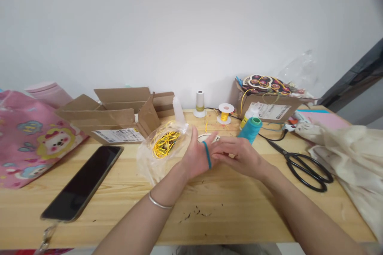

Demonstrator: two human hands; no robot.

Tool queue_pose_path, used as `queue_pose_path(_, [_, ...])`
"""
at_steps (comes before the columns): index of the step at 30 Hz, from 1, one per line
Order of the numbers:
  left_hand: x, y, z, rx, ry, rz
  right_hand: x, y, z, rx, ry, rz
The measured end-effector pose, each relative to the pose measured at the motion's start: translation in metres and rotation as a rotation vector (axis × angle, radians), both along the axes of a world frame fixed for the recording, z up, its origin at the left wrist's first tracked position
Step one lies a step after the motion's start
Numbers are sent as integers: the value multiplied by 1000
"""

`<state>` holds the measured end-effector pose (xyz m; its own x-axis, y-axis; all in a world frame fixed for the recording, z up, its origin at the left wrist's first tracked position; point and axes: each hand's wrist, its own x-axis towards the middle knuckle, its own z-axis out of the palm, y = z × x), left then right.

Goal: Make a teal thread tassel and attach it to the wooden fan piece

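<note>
My left hand (196,158) is held palm up over the table with its fingers stretched out. A band of teal thread (207,154) is wrapped round its palm. Against its far edge, my right hand (239,155) has its fingers bent and pressed together; what is between the fingertips is hidden. Just behind the right hand stands a cone of teal thread (251,129), leaning a little. Partly covered by my left fingers is a pale round piece with a dark outline (205,138). Beside the left wrist, a clear plastic bag (149,161) contains tangled yellow cord (166,144).
Black-handled scissors (308,163) lie at right near cream cloth (356,163). Behind are a white spool (200,101), a yellow thread spool (225,115) and a filled carton (266,107). At left are an open cardboard box (116,117), a phone (85,181) and a pink bag (26,135).
</note>
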<state>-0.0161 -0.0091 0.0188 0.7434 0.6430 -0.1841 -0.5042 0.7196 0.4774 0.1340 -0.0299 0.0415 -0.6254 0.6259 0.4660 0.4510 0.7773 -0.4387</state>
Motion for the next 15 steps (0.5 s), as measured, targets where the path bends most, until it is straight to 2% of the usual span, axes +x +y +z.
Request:
queue_pose_path(3, [9, -9, -7, 32, -40, -232, 4, 4, -3, 49, -46, -104])
queue_pose_path(6, [12, -12, -13, 64, -29, -383, 7, 8, -7, 64, -35, -164])
queue_pose_path(10, [10, -12, -14, 96, -37, -433, 8, 12, -13, -21, 40, -194])
queue_pose_path(15, [8, -11, -12, 120, -52, -454, 7, 12, -14, -145, 175, -155])
